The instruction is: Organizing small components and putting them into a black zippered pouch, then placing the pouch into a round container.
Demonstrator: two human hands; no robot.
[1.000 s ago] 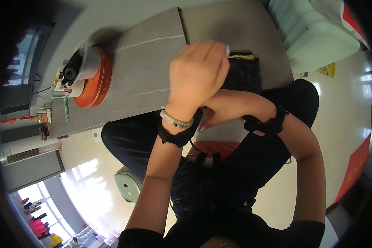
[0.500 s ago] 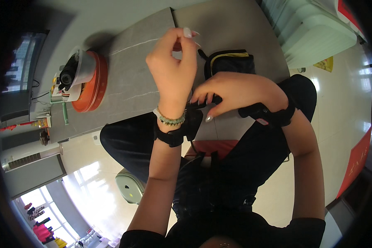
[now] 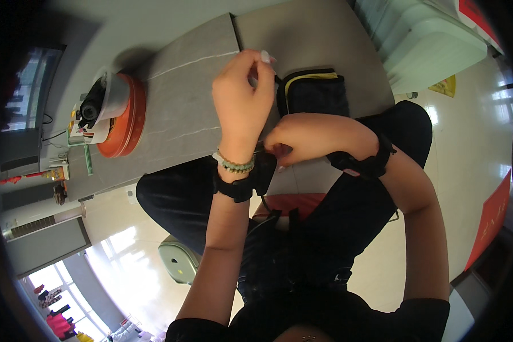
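Note:
My left hand (image 3: 242, 108) is raised over the table, its fingers curled in and thumb bent to meet them. Whatever it may hold is hidden. A beaded bracelet (image 3: 233, 164) and a black wrist strap (image 3: 233, 189) with a dark device (image 3: 265, 175) circle that wrist. Close beside the device, my right hand (image 3: 319, 135) is closed in a pinch; what lies between its fingers cannot be made out. Another black strap device (image 3: 367, 161) is on the right wrist. Beyond my right hand lies a black zip pouch (image 3: 316, 97) with a yellow-lined opening.
On the table's left stand a round orange tin (image 3: 134, 117) and a clear plastic tub (image 3: 117, 97) with a black cylindrical item (image 3: 92, 105). A pale green plastic bin (image 3: 439, 51) stands beyond the right edge. Below the left edge is a green stool (image 3: 178, 262).
My right hand has come slightly toward me and its spread fingers have closed near the left wrist's device. The left hand has shifted a little right and nearer, still curled.

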